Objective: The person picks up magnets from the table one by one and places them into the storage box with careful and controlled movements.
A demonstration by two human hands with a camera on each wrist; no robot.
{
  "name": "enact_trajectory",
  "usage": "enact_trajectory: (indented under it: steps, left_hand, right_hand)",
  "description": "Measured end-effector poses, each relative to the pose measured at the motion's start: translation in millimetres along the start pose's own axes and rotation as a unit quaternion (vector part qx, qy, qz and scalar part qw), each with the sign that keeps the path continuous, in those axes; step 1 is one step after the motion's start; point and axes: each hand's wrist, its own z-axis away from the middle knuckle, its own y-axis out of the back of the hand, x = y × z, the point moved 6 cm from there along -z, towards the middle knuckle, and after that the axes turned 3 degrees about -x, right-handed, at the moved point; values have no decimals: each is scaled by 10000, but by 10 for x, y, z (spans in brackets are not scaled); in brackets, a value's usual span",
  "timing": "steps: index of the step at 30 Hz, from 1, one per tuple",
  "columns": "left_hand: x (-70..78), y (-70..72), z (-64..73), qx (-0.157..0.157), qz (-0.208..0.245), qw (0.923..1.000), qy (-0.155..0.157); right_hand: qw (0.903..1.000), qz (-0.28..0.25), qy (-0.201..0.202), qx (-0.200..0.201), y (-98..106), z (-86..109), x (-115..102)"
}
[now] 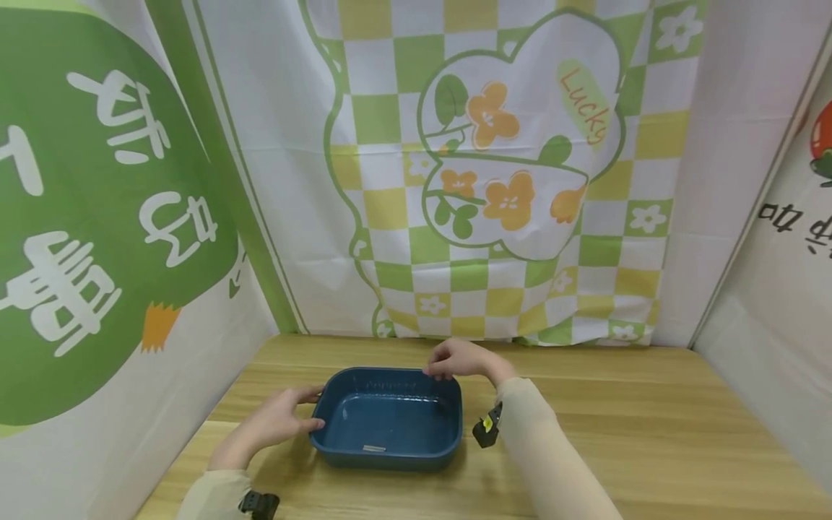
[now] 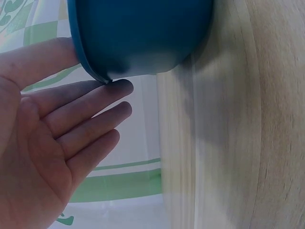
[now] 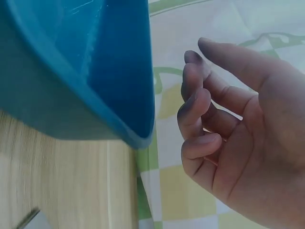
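Note:
A dark blue rectangular plastic basin (image 1: 390, 415) with rounded corners stands on the wooden table, its open side up. Inside, near the front wall, shows a small pale strip (image 1: 373, 448). At the basin's left end my left hand (image 1: 281, 417) holds the rim, thumb over the edge and the other fingers along the outside. The left wrist view shows those fingers (image 2: 95, 119) nearly straight beside the rim corner. My right hand (image 1: 458, 359) is by the back right corner. In the right wrist view its fingers (image 3: 195, 112) curl loosely, apart from the basin wall and holding nothing.
Wooden tabletop (image 1: 624, 440) extends to the right of the basin. Behind it hangs a green, yellow and white checkered cloth (image 1: 507, 289). Printed white cloths flank both sides, the left one (image 1: 214, 361) close to the table edge. Each wrist carries a small black camera (image 1: 486, 427).

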Motion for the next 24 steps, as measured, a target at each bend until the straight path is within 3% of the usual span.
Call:
enact_trajectory:
  steps: [24]
  left_hand:
    - [-13,-10,-7,-6,11,10000,21]
  right_hand:
    - [9980,-78,155,601,153,271,342]
